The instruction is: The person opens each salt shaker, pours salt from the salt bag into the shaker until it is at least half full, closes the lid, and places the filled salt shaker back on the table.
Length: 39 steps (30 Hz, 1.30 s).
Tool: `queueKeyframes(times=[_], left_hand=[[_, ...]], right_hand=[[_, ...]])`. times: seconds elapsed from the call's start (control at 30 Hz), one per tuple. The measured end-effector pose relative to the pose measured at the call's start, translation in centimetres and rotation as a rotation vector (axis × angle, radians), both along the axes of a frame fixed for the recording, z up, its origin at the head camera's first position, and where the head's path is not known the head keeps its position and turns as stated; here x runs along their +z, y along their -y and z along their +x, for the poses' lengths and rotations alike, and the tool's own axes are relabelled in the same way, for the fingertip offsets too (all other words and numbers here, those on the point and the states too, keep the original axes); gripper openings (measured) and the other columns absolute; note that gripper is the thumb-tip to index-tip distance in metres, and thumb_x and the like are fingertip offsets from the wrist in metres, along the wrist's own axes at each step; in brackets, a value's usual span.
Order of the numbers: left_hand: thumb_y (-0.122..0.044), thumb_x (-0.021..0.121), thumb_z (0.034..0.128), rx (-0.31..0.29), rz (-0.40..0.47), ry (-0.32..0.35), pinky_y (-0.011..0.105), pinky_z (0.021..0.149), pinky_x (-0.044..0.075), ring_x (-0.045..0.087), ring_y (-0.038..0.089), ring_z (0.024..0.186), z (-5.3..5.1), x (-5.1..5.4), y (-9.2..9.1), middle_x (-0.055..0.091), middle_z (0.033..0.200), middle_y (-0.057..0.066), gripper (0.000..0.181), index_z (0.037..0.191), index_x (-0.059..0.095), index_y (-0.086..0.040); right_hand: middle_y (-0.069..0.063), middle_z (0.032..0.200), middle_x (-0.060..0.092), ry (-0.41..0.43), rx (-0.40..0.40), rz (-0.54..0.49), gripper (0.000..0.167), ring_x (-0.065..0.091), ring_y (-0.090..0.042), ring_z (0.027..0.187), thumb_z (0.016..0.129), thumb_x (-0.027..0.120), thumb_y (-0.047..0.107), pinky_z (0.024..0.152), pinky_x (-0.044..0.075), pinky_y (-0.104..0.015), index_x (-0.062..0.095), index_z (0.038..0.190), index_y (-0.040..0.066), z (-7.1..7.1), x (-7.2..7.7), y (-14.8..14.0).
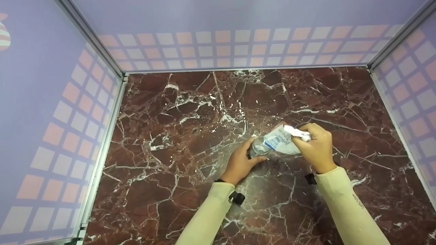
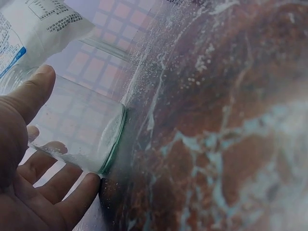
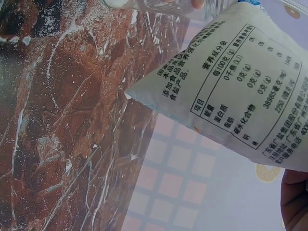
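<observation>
My left hand (image 1: 240,164) grips a clear glass jar (image 1: 260,147) around its side, thumb on the near side. In the left wrist view the jar (image 2: 77,113) stands on the tabletop with a little white grainy salt (image 2: 109,139) at its bottom. My right hand (image 1: 316,147) holds a white printed salt bag (image 1: 282,142) by its bunched end, tilted so its blue-marked other end meets the jar's mouth. The right wrist view shows the bag's printed back (image 3: 231,91) and part of my right hand (image 3: 294,197). Whether salt is flowing cannot be seen.
Dark red marble-patterned tabletop (image 1: 190,136) lies under both hands, with scattered white grains (image 1: 214,130) beyond the jar. Purple panels with pink and white squares (image 1: 223,47) rise at the back, left (image 1: 61,132) and right (image 1: 408,81).
</observation>
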<state>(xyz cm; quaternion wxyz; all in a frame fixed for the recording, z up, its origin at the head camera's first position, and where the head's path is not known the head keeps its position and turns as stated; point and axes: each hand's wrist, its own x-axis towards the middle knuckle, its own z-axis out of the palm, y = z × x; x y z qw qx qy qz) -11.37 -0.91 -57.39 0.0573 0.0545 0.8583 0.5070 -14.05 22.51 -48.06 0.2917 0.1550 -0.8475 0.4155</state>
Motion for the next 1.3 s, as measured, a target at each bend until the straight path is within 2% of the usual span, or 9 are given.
queueKeyframes(times=[0.17,0.33,0.53,0.73,1.03,1.3], left_hand=[[-0.046,0.085,0.0797,0.003,0.007,0.012,0.036,0.096,0.053,0.064,0.017,0.110,0.10,-0.11,-0.15,0.066,0.127,-0.001,0.083,0.153,0.050,-0.030],[-0.041,0.086,0.0808,0.005,0.006,0.016,0.039,0.099,0.052,0.064,0.019,0.112,0.12,-0.04,-0.26,0.065,0.130,0.003,0.084,0.154,0.049,-0.024],[-0.042,0.085,0.0810,0.003,0.016,0.003,0.039,0.100,0.052,0.063,0.019,0.112,0.08,-0.12,-0.17,0.065,0.130,0.003,0.084,0.154,0.049,-0.022],[-0.041,0.086,0.0806,0.002,0.033,0.007,0.039,0.101,0.051,0.063,0.020,0.114,0.17,-0.26,-0.16,0.065,0.131,0.004,0.083,0.154,0.050,-0.023],[-0.047,0.083,0.0809,-0.002,0.005,-0.038,0.035,0.098,0.053,0.064,0.018,0.113,0.07,-0.22,-0.03,0.065,0.130,0.004,0.083,0.153,0.050,-0.021],[-0.040,0.086,0.0821,0.011,0.011,-0.017,0.040,0.099,0.052,0.063,0.020,0.115,0.18,0.00,-0.04,0.066,0.131,0.003,0.083,0.154,0.049,-0.023]], right_hand=[[-0.003,0.066,0.064,0.003,-0.014,0.004,0.016,0.044,-0.010,0.057,0.068,0.076,-0.008,0.054,0.032,-0.016,0.068,0.071,0.006,0.23,-0.17,-0.04],[-0.004,0.066,0.062,0.014,-0.003,0.033,0.012,0.043,-0.010,0.056,0.070,0.074,-0.006,0.053,0.032,-0.018,0.067,0.072,0.004,0.27,-0.12,-0.25],[-0.005,0.067,0.065,-0.008,0.003,0.019,0.012,0.045,-0.010,0.058,0.069,0.073,-0.007,0.055,0.034,-0.018,0.068,0.073,0.004,0.27,-0.19,-0.07],[-0.005,0.066,0.064,-0.019,-0.007,0.019,0.012,0.044,-0.009,0.058,0.069,0.073,-0.006,0.055,0.033,-0.019,0.068,0.072,0.004,0.46,-0.28,-0.04],[-0.008,0.066,0.063,-0.043,-0.022,-0.009,0.012,0.043,-0.009,0.060,0.068,0.075,-0.004,0.057,0.033,-0.020,0.067,0.071,0.004,0.32,-0.46,0.14],[-0.007,0.065,0.062,-0.036,-0.012,0.002,0.011,0.041,-0.009,0.059,0.069,0.072,-0.007,0.055,0.032,-0.021,0.067,0.072,0.003,0.35,-0.20,0.11]])
